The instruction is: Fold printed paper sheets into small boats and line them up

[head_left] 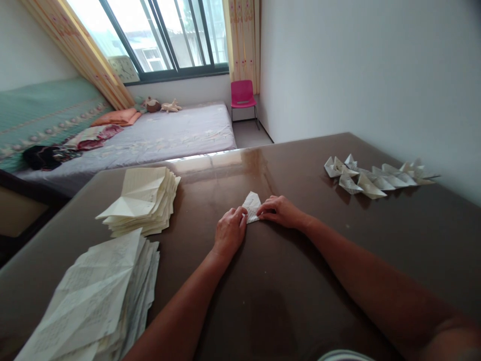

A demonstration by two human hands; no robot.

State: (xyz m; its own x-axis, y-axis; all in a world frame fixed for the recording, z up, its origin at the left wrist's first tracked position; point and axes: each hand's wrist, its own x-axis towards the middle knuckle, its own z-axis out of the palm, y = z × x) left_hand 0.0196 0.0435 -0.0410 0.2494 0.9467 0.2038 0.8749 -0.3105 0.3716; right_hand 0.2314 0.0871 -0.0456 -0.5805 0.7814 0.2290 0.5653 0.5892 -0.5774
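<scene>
A small folded piece of white paper [251, 204] lies on the dark brown table [285, 281], its point aimed away from me. My left hand [229, 231] pinches its near left edge with curled fingers. My right hand [280, 210] presses and pinches its right edge. Both hands touch the paper; its near part is hidden under my fingers.
A stack of creased square sheets [143, 200] lies to the left, and a larger pile of written sheets [101, 296] sits at the near left. Several finished folded paper shapes [376, 178] lie in a row at the far right. Beyond the table are a bed [165, 133] and a pink chair [243, 95].
</scene>
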